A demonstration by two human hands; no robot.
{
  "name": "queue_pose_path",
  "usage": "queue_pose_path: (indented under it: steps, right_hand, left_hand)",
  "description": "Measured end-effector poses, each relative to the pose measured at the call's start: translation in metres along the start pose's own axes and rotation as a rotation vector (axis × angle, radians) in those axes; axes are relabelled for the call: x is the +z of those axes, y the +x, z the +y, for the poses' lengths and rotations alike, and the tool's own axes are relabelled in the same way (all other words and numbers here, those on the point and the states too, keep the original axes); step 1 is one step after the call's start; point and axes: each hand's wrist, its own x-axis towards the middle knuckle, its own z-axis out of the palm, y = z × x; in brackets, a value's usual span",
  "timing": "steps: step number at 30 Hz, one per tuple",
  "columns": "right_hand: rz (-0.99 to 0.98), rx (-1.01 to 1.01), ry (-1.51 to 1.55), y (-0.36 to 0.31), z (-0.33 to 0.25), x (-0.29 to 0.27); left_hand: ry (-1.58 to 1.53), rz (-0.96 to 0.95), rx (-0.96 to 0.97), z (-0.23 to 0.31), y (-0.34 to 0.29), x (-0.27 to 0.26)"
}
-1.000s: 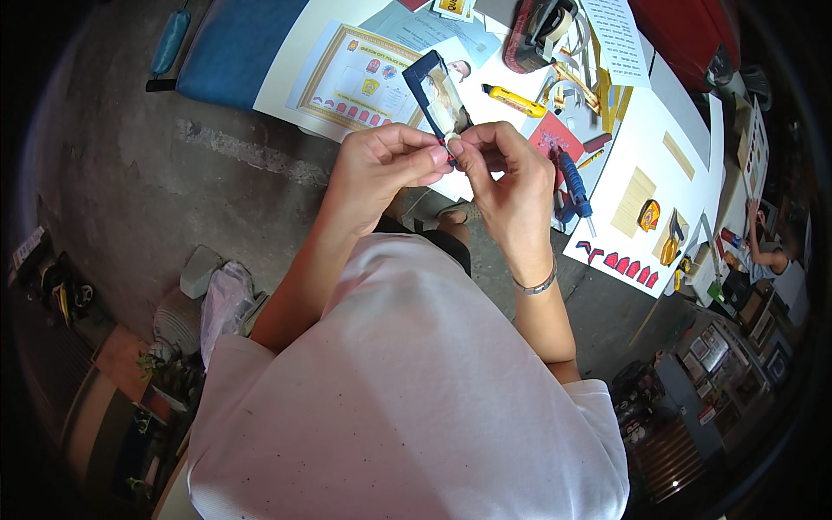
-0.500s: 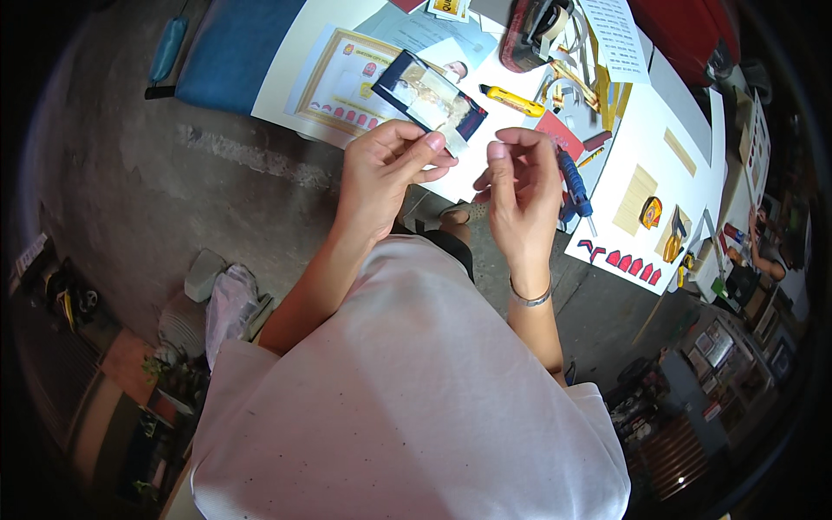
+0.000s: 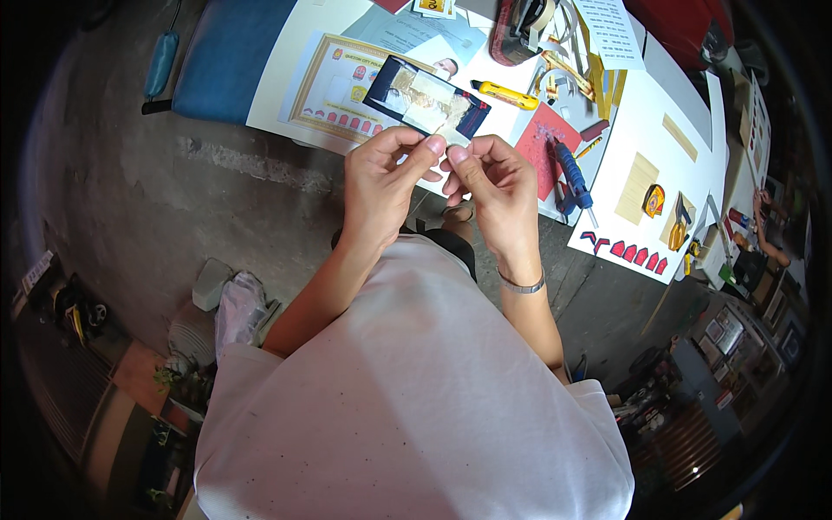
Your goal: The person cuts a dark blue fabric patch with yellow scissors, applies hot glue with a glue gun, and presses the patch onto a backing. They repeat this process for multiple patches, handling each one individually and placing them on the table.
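In front of me, over the table's near edge, is a small flat dark blue piece (image 3: pixel 474 119) with pale tan strips across its face. My left hand (image 3: pixel 388 166) is closed, pinching its lower edge between thumb and forefinger. A short pale strip (image 3: pixel 450 135) hangs at that edge. My right hand (image 3: pixel 496 186) has thumb and forefinger pressed together at the strip's lower end, right beside the left fingertips. The exact contact there is partly covered by the fingers. A bracelet (image 3: pixel 523 287) circles my right wrist.
On the white table lie a gold-bordered certificate (image 3: pixel 322 80), a yellow cutter knife (image 3: pixel 504 94), a red card (image 3: pixel 544 156), a blue-handled tool (image 3: pixel 569 165), a tape dispenser (image 3: pixel 513 39), a tape measure (image 3: pixel 653 201) and pliers (image 3: pixel 676 232). A blue seat (image 3: pixel 224 65) stands left; another person's arm (image 3: pixel 770 238) shows far right.
My right hand has moved left to meet the left one, its thumb and forefinger now together at the strip. The dark blue piece has turned slightly.
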Motion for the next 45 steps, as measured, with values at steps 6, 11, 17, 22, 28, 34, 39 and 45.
queue_pose_path:
  steps: [6, 11, 17, 22, 28, 34, 39, 45]
  right_hand:
    - [0.039, -0.074, -0.023, 0.0, 0.003, 0.003]
    - [0.03, -0.091, -0.032, 0.0, 0.002, 0.004]
    - [0.029, -0.131, -0.04, -0.002, 0.007, 0.002]
    - [0.085, -0.14, 0.043, -0.007, 0.016, 0.005]
    - [0.137, -0.211, -0.07, -0.003, 0.022, 0.008]
    - [0.188, -0.126, -0.044, -0.005, 0.019, 0.008]
    - [0.297, -0.259, 0.107, -0.004, 0.03, 0.023]
    - [0.23, -0.103, -0.003, -0.009, 0.028, 0.001]
  left_hand:
    - [-0.064, 0.043, 0.019, -0.004, -0.003, 0.006]
    - [-0.214, 0.045, -0.023, -0.004, -0.003, 0.013]
    - [-0.265, -0.028, -0.118, -0.004, 0.002, 0.01]
    - [-0.234, -0.025, -0.064, -0.007, 0.003, 0.009]
    - [-0.21, -0.008, -0.007, -0.011, 0.004, 0.012]
    - [-0.127, -0.017, 0.023, -0.015, 0.002, 0.013]
    - [-0.08, 0.058, -0.008, -0.015, -0.001, 0.019]
    - [-0.156, -0.069, -0.098, -0.01, -0.003, 0.016]
